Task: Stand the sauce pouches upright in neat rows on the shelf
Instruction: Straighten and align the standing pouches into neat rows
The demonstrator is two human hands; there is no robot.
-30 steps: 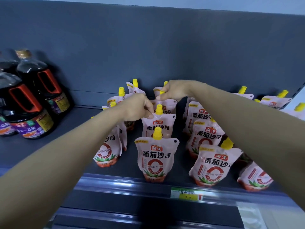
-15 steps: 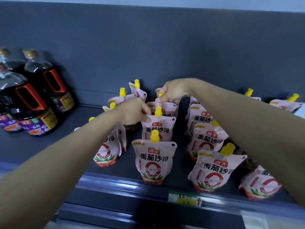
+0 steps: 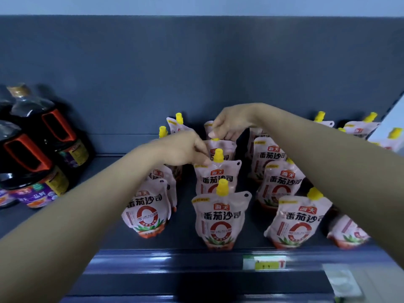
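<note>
Several pink-and-white sauce pouches with yellow caps stand in rows on the dark shelf (image 3: pixel 188 237). In the middle row the front pouch (image 3: pixel 220 221) stands upright, with a second pouch (image 3: pixel 216 176) behind it and a third pouch (image 3: pixel 220 147) further back. My left hand (image 3: pixel 185 149) pinches the top left corner of the second pouch. Above the third pouch, my right hand (image 3: pixel 229 125) has its fingers closed on the top, hiding its cap. My arms cover parts of the left and right rows.
Dark soy sauce bottles (image 3: pixel 37 154) with orange handles stand at the left of the shelf. More pouches (image 3: pixel 358 127) sit at the far right by the back wall. A price tag (image 3: pixel 264 262) is on the shelf's front rail.
The view has shifted slightly. My right hand has moved a little back and up over the third pouch; my left hand stays pinched on the second pouch's corner.
</note>
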